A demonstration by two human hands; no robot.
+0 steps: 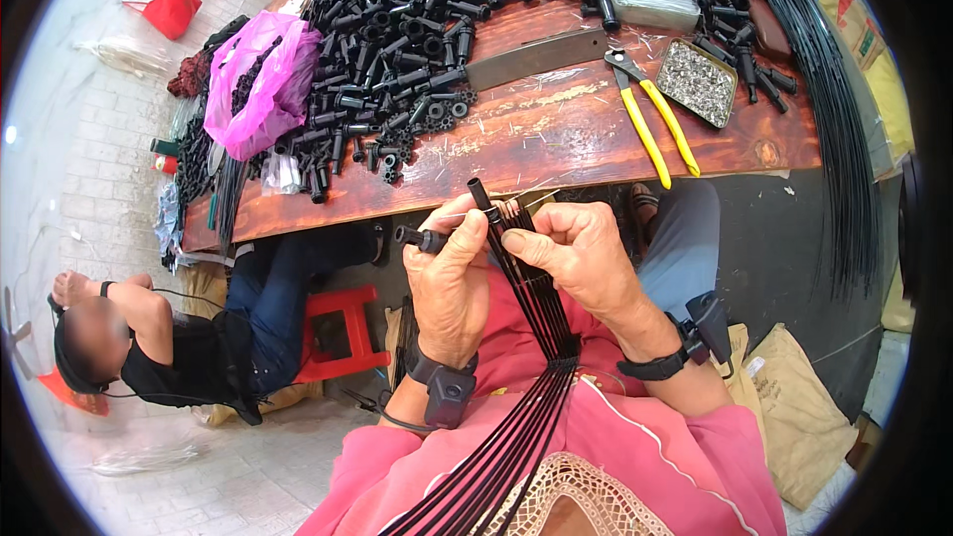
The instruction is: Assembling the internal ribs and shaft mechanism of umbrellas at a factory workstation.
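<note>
In my left hand (pixel 449 283) is a black plastic tube (pixel 478 194) with a collar, held upright between thumb and fingers. A second black tube (pixel 421 238) sticks out sideways from the same hand. My right hand (pixel 581 256) is closed, thumb and finger pinching the ends of several thin black ribs (pixel 541 303), like umbrella ribs, beside the collar. The ribs fan together over my lap and run down to the lower edge. A thin pale wire shows near the left fingertips; where it goes is hidden.
On the wooden table (pixel 556 134) lie a heap of black tubes (pixel 397 60), yellow-handled pliers (pixel 647 119), a tin of small metal pieces (pixel 698 82), a box of thin pins (pixel 653 2), a metal bar (pixel 536 58) and a pink bag (pixel 253 89). Another person sits at left by a red stool (pixel 342 333).
</note>
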